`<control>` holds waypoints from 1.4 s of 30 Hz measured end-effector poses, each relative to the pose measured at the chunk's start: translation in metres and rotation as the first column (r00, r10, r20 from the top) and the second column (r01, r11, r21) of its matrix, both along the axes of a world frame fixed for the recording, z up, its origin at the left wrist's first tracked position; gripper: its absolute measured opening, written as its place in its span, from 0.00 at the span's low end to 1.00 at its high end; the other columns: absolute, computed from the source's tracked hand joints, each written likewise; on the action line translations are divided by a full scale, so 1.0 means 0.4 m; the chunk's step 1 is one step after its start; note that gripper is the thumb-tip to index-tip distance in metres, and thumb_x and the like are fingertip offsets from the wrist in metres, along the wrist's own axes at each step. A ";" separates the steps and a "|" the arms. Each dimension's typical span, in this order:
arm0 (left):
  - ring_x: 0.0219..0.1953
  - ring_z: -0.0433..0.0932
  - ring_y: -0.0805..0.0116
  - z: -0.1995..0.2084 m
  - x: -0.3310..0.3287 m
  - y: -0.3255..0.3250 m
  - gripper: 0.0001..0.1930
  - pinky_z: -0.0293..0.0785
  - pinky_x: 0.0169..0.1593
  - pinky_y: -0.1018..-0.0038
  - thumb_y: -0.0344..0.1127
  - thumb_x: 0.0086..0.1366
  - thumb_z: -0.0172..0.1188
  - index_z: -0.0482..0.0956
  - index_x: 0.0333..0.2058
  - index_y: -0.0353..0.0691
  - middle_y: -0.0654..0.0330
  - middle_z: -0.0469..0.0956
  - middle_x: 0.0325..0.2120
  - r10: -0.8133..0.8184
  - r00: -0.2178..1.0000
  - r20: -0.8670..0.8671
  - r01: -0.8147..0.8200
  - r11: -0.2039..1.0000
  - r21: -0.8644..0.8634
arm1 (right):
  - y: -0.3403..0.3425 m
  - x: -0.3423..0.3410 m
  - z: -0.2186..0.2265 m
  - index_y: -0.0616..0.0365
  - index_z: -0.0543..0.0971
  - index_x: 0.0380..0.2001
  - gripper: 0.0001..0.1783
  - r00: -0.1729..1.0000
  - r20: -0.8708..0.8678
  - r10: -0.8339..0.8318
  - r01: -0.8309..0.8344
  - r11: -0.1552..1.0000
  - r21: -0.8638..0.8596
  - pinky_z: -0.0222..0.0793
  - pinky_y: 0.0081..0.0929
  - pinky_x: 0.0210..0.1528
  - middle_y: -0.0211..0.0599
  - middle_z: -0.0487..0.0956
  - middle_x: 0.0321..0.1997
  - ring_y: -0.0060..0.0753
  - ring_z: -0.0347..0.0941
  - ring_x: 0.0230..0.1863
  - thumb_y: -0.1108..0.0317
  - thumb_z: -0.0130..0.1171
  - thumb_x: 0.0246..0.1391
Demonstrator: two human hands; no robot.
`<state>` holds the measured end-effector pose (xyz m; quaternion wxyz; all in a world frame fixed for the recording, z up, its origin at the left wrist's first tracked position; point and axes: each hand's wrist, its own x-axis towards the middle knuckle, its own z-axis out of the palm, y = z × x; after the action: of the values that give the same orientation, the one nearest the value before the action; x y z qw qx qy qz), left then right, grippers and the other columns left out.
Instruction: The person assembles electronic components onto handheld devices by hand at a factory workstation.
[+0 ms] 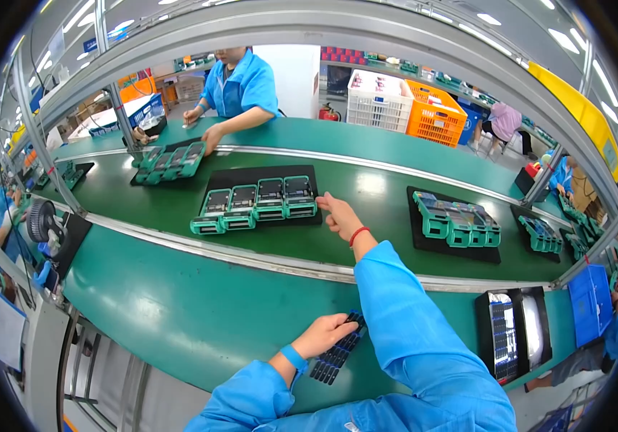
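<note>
My left hand (323, 335) is closed on the upper part of a sheet of small dark strips (332, 362), low over the near bench. My right hand (339, 217) reaches across to the middle line, its fingertips together by the right edge of a row of green-framed units (271, 199). Whatever they pinch, if anything, is too small to make out. The units have black faces and lie side by side on a black mat (244, 176). A red cord circles my right wrist, a blue band my left.
Another mat of green-framed units (456, 219) lies to the right. Across the line, a person in blue (240, 90) touches a further group (170, 161). A metal rail (251, 262) separates line and near bench. A black box of strip sheets (503, 335) and a blue bin (589, 304) stand at right.
</note>
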<state>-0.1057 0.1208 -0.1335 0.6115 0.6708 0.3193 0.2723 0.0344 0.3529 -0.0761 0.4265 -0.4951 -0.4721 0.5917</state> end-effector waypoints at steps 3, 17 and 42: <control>0.25 0.66 0.82 0.027 -0.002 -0.005 0.10 0.65 0.29 0.80 0.37 0.66 0.54 0.76 0.30 0.37 0.68 0.71 0.21 0.033 0.999 0.024 -0.033 0.999 -0.014 | -0.001 -0.007 -0.022 0.59 0.75 0.43 0.19 0.975 0.024 -0.222 0.220 0.973 0.073 0.43 0.19 0.14 0.41 0.79 0.43 0.17 0.51 0.15 0.55 0.45 0.60; 0.25 0.69 0.65 0.027 0.028 0.009 0.13 0.68 0.33 0.69 0.39 0.65 0.55 0.73 0.28 0.34 0.53 0.70 0.21 -0.016 1.000 -0.001 0.016 0.983 0.183 | -0.007 -0.064 -0.061 0.56 0.62 0.19 0.13 0.979 -0.184 -0.088 0.013 0.927 -0.375 0.37 0.15 0.11 0.26 0.58 0.17 0.14 0.50 0.13 0.75 0.55 0.51; 0.63 0.57 0.47 0.222 -0.206 -0.167 0.17 0.47 0.62 0.43 0.40 0.42 0.70 0.81 0.35 0.59 0.62 0.68 0.56 0.269 0.899 -0.346 0.236 0.369 0.899 | -0.921 0.382 0.081 0.60 0.79 0.35 0.11 0.261 0.707 -0.657 0.233 0.754 0.614 0.70 0.31 0.36 0.42 0.76 0.35 0.43 0.74 0.35 0.62 0.57 0.55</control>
<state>-0.1880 0.0541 -0.0445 0.0353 0.9354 0.2458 0.2519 0.1874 -0.0156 -0.0435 0.3449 -0.7491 -0.5649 -0.0268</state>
